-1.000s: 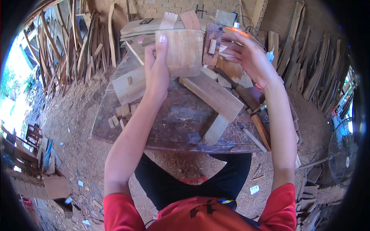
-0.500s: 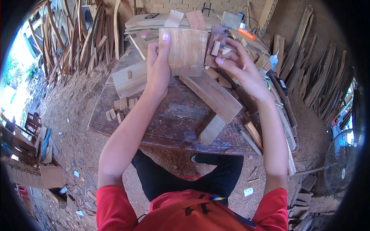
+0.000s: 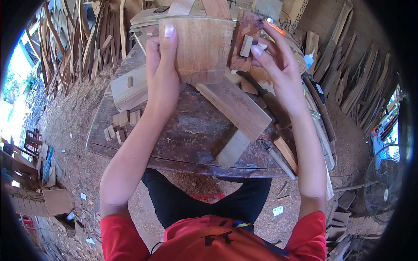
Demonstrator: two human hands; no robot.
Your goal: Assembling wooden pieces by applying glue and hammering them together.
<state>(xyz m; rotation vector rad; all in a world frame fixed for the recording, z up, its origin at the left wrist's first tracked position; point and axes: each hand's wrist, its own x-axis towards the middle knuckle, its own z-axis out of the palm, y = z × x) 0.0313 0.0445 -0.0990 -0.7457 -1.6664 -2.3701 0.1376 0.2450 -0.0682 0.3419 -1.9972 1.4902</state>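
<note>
My left hand point(image 3: 163, 71) grips a pale, squarish wooden board point(image 3: 202, 50) by its left side, thumb flat on the near face. Close against the board's right edge stands a dark reddish-brown wood piece point(image 3: 242, 64), from whose face a small pale block point(image 3: 246, 46) sticks out. My right hand point(image 3: 278, 65) holds this reddish piece at its right side, fingers curled and thumb beside the small block. Whether the two pieces are joined is hidden. Below them, a long wooden plank point(image 3: 237, 106) lies slantwise over a shorter pale piece point(image 3: 233, 148).
The worn dark bench point(image 3: 187, 130) carries a pale block with a peg point(image 3: 130, 89), several small offcuts point(image 3: 120, 118), a chisel-like tool point(image 3: 278, 160) and a narrow wood strip point(image 3: 286, 154). Long boards point(image 3: 106, 52) lean on the wall. A fan point(image 3: 385, 187) stands at right.
The board and the reddish piece look larger and nearer now. My left hand has shifted left with the board; my right hand stays by the reddish piece. The whole view has shifted slightly.
</note>
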